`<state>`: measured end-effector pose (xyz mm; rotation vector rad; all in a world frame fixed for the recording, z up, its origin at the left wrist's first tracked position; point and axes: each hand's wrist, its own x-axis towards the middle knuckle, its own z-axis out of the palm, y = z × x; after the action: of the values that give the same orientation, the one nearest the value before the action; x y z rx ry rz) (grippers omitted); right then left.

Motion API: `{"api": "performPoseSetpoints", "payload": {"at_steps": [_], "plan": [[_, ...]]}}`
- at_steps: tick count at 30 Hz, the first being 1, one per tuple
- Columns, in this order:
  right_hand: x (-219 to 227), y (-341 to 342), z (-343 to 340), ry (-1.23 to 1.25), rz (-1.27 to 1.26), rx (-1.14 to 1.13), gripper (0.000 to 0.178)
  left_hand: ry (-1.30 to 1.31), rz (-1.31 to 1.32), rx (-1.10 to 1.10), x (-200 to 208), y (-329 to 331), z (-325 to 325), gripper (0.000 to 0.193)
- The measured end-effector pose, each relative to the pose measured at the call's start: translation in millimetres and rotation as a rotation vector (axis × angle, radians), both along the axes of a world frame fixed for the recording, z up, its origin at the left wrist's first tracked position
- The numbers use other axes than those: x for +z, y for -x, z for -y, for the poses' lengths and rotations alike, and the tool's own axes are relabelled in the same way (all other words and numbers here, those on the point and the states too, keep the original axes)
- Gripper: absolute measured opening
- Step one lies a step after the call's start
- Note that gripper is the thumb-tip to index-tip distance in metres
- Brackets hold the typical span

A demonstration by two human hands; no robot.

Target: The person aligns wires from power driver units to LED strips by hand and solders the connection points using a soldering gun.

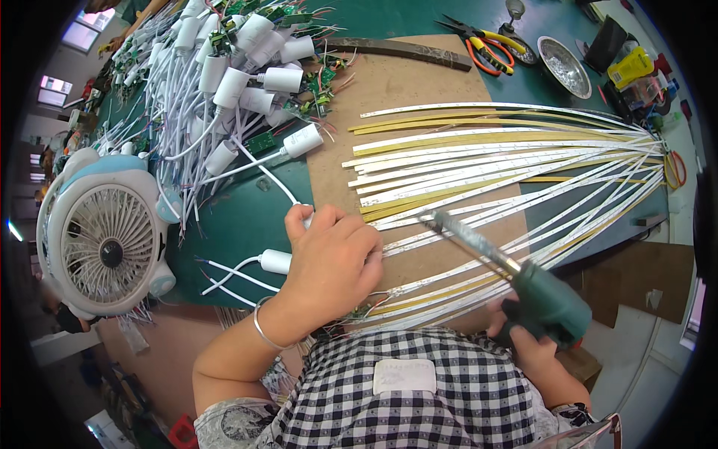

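The right hand (535,350) gripped a green, pistol-shaped soldering gun (557,303), metal barrel (479,241) slanting forward-left; the curled left hand (335,258), contents indiscernible, lay left of the tip (428,217).

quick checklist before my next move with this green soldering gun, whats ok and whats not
1. Green soldering gun held in the right hand: ok.
2. Gun tip apart from the left hand: ok.
3. Gun tip off the strips: cannot tell, it overlaps them in view.
4. Left hand's hold: cannot tell, the fingers hide it.
5. Strips uncrossed: not ok, several cross toward the right.
6. Pliers away from the strips: ok.
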<state>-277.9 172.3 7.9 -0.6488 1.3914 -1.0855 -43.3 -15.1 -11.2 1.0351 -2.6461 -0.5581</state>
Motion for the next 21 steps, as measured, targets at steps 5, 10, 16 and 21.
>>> {"api": "performPoseSetpoints", "payload": {"at_steps": [5, 10, 16, 21], "plan": [[-8, 2, -12, -0.006, -0.119, 0.158, 0.039, 0.071, 0.064, 0.016, -5, 4, 5, 0.006], [-14, 5, -6, 0.008, -0.294, 0.289, 0.047, 0.055, 0.045, 0.021, -6, 2, 4, 0.007], [-26, 6, 4, 0.383, -0.481, 0.404, 0.048, 0.029, 0.032, 0.03, -6, 1, 3, 0.005], [-26, 7, -2, 0.322, -0.554, 0.45, 0.044, -0.009, 0.023, 0.015, -6, -1, 3, 0.005]]}}
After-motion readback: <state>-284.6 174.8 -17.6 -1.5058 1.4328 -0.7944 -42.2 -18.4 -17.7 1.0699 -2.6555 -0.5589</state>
